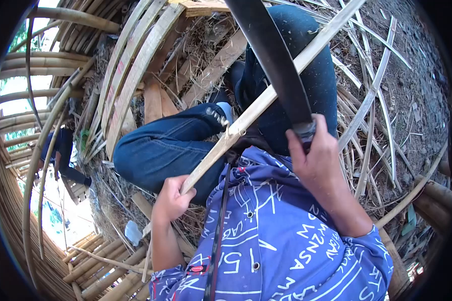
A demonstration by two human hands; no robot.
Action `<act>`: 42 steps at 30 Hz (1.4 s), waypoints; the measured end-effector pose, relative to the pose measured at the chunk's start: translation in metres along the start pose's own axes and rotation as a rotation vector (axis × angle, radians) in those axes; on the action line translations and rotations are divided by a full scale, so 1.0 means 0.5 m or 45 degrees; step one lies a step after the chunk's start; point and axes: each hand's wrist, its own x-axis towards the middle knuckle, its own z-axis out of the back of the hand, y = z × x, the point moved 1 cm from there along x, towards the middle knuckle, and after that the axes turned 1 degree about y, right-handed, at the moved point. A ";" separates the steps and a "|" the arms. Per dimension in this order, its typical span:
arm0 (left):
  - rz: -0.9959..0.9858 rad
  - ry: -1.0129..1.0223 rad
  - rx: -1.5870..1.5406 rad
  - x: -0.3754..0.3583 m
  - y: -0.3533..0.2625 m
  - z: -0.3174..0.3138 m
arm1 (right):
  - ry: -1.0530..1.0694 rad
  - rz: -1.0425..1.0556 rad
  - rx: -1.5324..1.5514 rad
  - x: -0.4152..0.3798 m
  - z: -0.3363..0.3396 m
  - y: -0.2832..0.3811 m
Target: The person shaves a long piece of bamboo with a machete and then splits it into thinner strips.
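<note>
A long pale bamboo strip (251,113) runs diagonally over my lap, from lower left to the top right. Its lower end is in my left hand (175,197), fingers closed round it. My right hand (314,150) grips the handle of a large dark machete (280,60), whose blade points up past the top edge of the view. The blade crosses the strip above my thigh; whether the two touch I cannot tell. A rough node with a shaved, frayed bit stands out on the strip near its middle. The handle is mostly hidden by my fingers.
Curved wooden slats (135,65) stand at the upper left. Split strips (371,95) and shavings litter the ground on the right. Bamboo poles (105,266) lie at the lower left, near a pale plastic scrap (133,233). Another person (63,153) is at the far left.
</note>
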 end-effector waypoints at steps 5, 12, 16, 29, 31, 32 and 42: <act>-0.018 -0.014 0.033 -0.002 0.006 0.000 | 0.192 0.174 -0.110 -0.006 -0.006 0.014; -0.054 0.004 -0.004 0.008 -0.025 -0.004 | 0.222 -0.172 0.436 0.035 0.006 0.016; -0.098 -0.103 0.041 0.005 -0.012 0.014 | 0.201 -0.202 0.763 0.052 -0.008 0.027; -0.114 -0.341 0.329 -0.001 -0.075 0.011 | 0.047 0.070 0.779 0.118 -0.032 0.059; -0.108 -0.340 0.330 0.001 -0.078 0.011 | 0.040 0.116 0.784 0.121 -0.037 0.063; -0.106 -0.335 0.331 0.002 -0.080 0.011 | 0.023 0.156 0.735 0.125 -0.039 0.065; -0.134 -0.251 0.201 0.019 -0.054 0.011 | 0.010 0.354 0.607 0.157 -0.050 0.053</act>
